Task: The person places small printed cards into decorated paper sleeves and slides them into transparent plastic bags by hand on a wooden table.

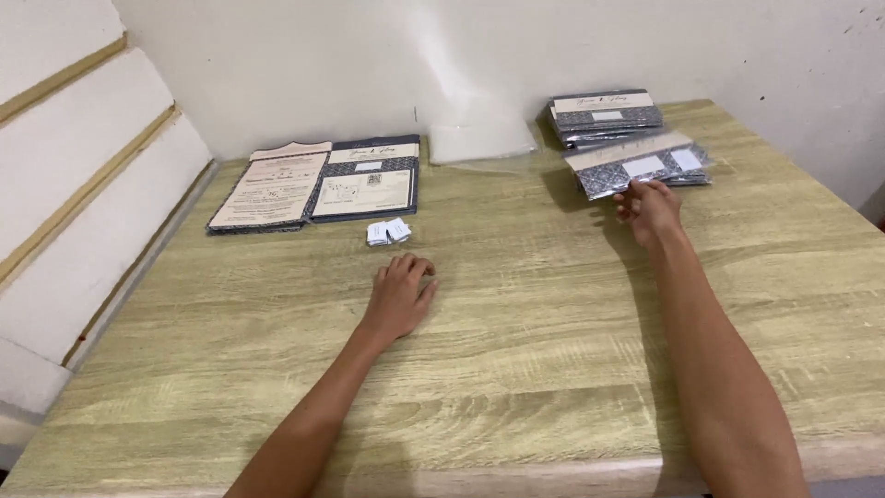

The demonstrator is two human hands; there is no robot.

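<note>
My left hand (401, 297) rests on the wooden table (516, 314), fingers loosely curled, holding nothing. Just beyond it lies a small heap of white paper slips (388, 231). My right hand (650, 208) reaches to the far right and its fingertips touch the near edge of a clear-wrapped pack of grey patterned cards (639, 164). Whether the fingers grip the pack cannot be told. A second stack of similar packs (605, 114) lies behind it by the wall.
At the back left lie flat stacks of printed cards, one beige (271, 189) and one dark-bordered (367, 181). Clear plastic sleeves (480, 141) lie at the back middle against the white wall. A stepped white ledge runs along the table's left side.
</note>
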